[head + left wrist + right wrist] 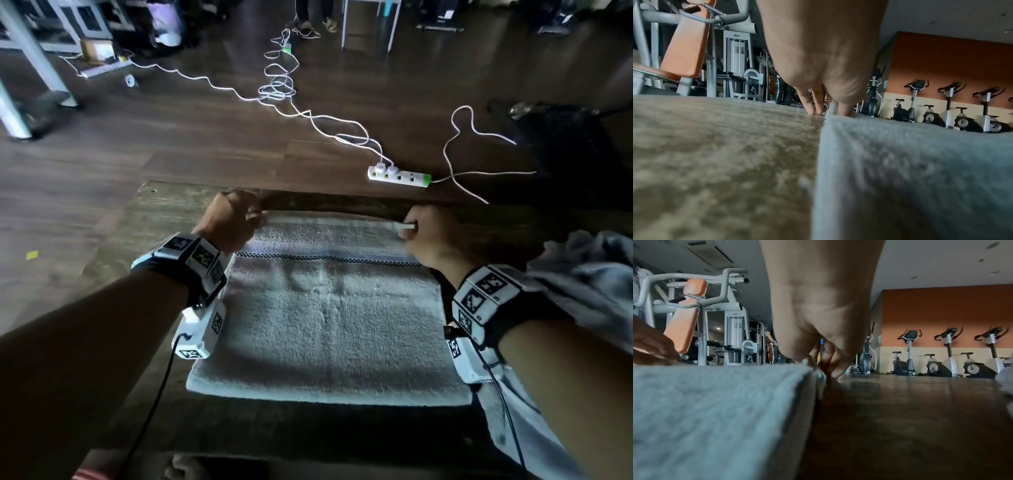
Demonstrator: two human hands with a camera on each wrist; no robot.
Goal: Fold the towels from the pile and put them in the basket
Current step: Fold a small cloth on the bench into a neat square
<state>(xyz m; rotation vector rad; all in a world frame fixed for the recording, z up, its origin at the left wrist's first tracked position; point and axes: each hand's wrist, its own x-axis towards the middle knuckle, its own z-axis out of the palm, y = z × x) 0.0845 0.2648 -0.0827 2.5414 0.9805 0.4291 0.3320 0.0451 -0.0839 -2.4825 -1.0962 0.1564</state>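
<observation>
A pale grey towel (329, 329) lies flat on the dark wooden table (164, 209), with a dark checked stripe across its far part. My left hand (236, 219) pinches the towel's far left corner, seen up close as the left hand (826, 107) on the towel (910, 170). My right hand (421, 236) pinches the far right corner, where the towel's edge shows between its fingers. In the right wrist view the right hand (820, 365) holds the corner of the towel (715, 410). A heap of more grey towels (589, 274) sits at the right edge. No basket is in view.
Past the table's far edge lies dark wood floor with a white power strip (399, 175) and tangled white cables (279, 85). Gym machines (735, 68) and exercise bikes (949, 353) stand further off. A person's feet (315, 22) show at the top.
</observation>
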